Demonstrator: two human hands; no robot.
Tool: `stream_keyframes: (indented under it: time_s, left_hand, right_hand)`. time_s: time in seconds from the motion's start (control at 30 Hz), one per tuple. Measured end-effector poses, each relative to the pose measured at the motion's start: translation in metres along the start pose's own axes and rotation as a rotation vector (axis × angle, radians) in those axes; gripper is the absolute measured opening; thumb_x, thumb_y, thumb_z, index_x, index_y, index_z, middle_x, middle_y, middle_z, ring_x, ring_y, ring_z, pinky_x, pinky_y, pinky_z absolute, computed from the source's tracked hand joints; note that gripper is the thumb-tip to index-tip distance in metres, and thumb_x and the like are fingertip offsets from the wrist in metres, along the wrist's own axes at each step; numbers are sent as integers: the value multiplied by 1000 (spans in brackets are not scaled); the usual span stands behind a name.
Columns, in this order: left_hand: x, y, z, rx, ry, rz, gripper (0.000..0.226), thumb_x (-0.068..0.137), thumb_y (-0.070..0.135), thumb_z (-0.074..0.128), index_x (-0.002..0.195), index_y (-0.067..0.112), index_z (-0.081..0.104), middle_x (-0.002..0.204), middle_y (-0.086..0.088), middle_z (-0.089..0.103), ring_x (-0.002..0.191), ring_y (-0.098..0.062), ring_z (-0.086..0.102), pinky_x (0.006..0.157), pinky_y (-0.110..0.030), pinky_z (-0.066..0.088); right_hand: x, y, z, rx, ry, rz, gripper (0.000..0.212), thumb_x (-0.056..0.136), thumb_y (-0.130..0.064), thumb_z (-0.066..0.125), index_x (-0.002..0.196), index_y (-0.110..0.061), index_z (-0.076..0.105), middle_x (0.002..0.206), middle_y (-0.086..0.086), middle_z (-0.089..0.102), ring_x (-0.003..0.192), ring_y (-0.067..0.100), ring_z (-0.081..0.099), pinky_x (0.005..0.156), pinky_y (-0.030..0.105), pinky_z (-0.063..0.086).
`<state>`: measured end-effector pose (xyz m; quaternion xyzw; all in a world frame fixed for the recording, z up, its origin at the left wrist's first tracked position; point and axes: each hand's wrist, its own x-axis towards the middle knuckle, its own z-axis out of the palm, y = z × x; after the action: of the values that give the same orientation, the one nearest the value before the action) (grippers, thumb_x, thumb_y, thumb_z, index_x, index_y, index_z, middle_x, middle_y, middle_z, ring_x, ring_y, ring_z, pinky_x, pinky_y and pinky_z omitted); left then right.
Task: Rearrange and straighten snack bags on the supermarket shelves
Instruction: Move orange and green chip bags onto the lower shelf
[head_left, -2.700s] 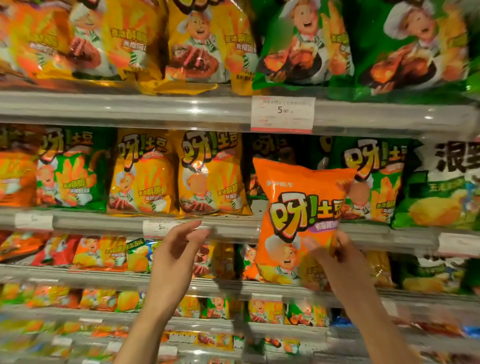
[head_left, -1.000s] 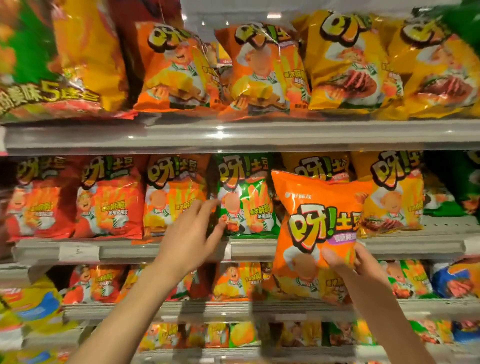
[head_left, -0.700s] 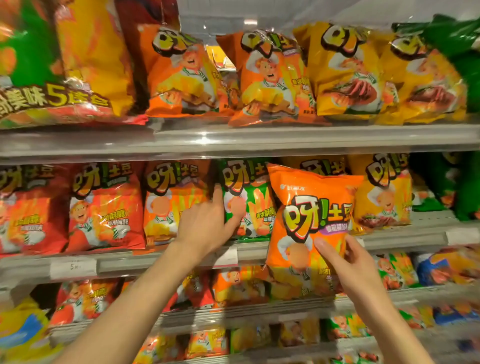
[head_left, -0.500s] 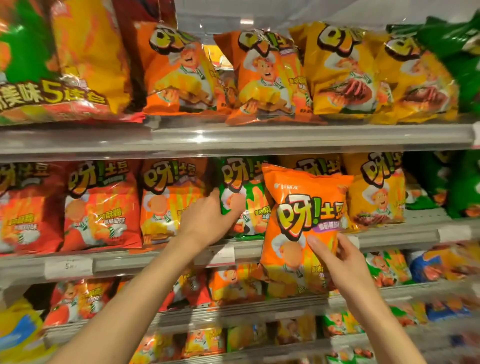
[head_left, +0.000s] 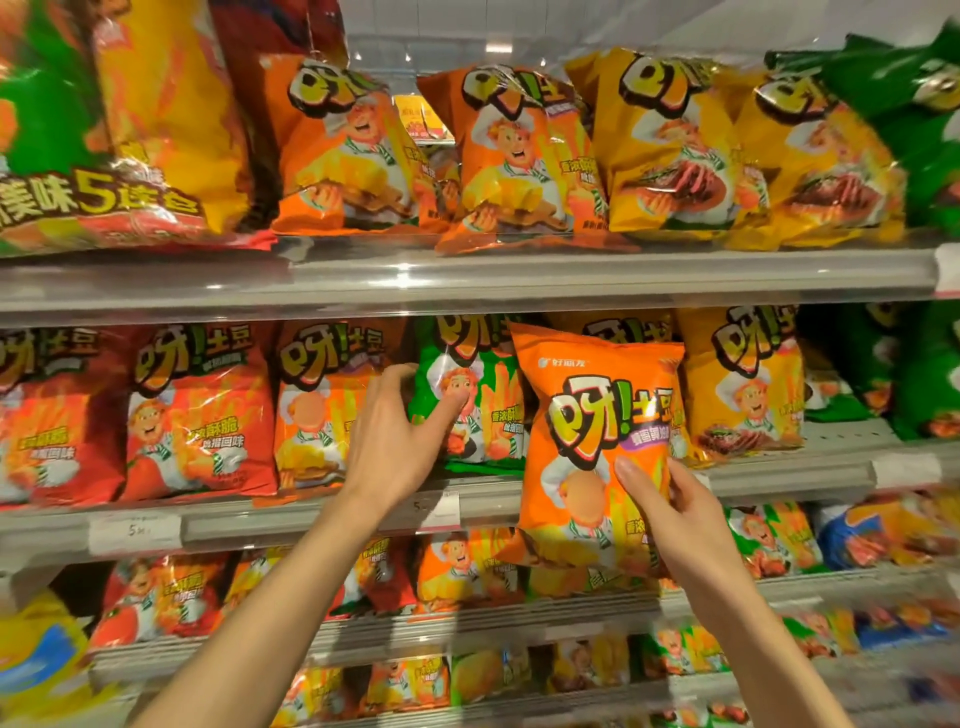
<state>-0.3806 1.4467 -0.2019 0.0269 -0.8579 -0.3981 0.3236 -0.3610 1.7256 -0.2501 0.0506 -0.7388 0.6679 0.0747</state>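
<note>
My right hand (head_left: 670, 506) grips an orange snack bag (head_left: 587, 415) by its lower right part and holds it upright in front of the middle shelf (head_left: 311, 519). My left hand (head_left: 397, 441) is at the left edge of a green snack bag (head_left: 483, 400) standing on that shelf: the thumb lies across the bag's front and the fingers reach behind its left side. An orange bag (head_left: 317, 405) stands directly left of the green one. Part of a yellow bag (head_left: 623, 327) shows behind the bag I hold.
Red bags (head_left: 197, 410) fill the middle shelf's left, yellow (head_left: 743, 384) and green bags (head_left: 924, 374) its right. The top shelf (head_left: 467, 280) carries large orange, yellow and green bags. Lower shelves hold several smaller bags. Price tags (head_left: 135, 530) sit on the shelf rail.
The view shifted along the shelves while my right hand carried the orange bag. My left hand rose from the shelf rail to the green bag's left edge and closed on it.
</note>
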Motion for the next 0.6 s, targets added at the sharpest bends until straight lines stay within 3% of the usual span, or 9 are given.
stream_keyframes:
  time_s: [0.13,0.3,0.4,0.47,0.53,0.6]
  left_hand:
    - [-3,-2,-7,-121,-18,-107,56,87,64,66,127,27,50,117,15,64,107,-6,60,85,-27,48]
    - [-8,-4,-21,-208,-5,-134,53,81,65,70,120,35,50,108,28,61,99,20,57,74,-3,41]
    - [-16,-8,-34,-232,5,-140,56,76,70,67,118,38,50,109,31,57,93,33,49,71,3,38]
    - [-20,-15,-46,-244,20,-138,52,76,67,69,117,39,54,110,31,57,95,31,50,75,2,38]
    - [-24,-26,-60,-250,32,-138,55,75,66,70,119,37,57,113,26,60,103,23,54,83,-4,41]
    - [-31,-36,-75,-258,30,-161,67,74,68,71,128,31,57,122,21,62,115,8,57,94,-16,43]
  right_hand:
    - [1,-7,0,13,22,22,33,77,-71,64,104,-52,60,87,-52,60,81,-32,54,75,18,39]
    - [6,-11,1,-6,30,40,56,71,-82,62,113,-46,69,103,-35,70,91,-19,62,77,22,44]
    - [5,-16,5,-18,19,24,61,65,-91,60,110,-50,68,102,-36,70,90,-21,61,78,23,44]
    - [7,-17,11,-32,10,16,70,64,-94,58,115,-47,67,109,-37,68,95,-21,60,84,23,44]
    - [9,-20,21,-62,-13,11,77,73,-88,57,131,-38,61,126,-33,61,116,-10,56,97,28,44]
    - [12,-25,34,-86,-37,7,73,77,-82,57,134,-36,60,119,-35,65,116,-7,59,94,25,47]
